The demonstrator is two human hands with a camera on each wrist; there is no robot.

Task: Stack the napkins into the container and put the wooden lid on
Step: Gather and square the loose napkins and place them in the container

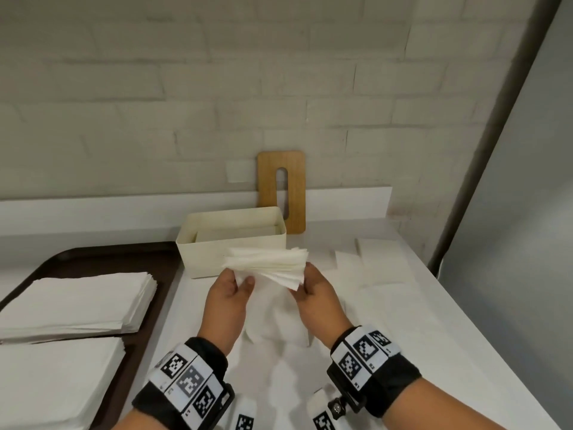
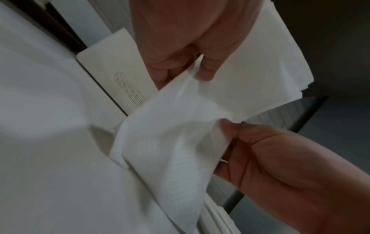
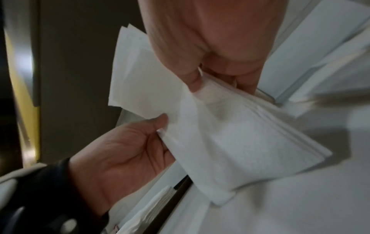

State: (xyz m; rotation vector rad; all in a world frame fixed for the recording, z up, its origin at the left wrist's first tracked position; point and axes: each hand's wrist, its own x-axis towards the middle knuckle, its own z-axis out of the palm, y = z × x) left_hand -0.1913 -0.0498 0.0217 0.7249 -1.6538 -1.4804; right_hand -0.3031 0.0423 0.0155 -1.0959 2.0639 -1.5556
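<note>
We hold a fanned bundle of napkins (image 1: 269, 264) between both hands, just in front of the cream container (image 1: 231, 243). Our left hand (image 1: 231, 293) pinches its left edge between thumb and fingers; our right hand (image 1: 313, 290) pinches its right edge. The wooden lid (image 1: 281, 190) leans upright against the wall behind the container's right end. At left, two more napkin stacks (image 1: 77, 301) lie on a dark tray (image 1: 93, 259). The wristband markers carry tiny print we cannot read.
</note>
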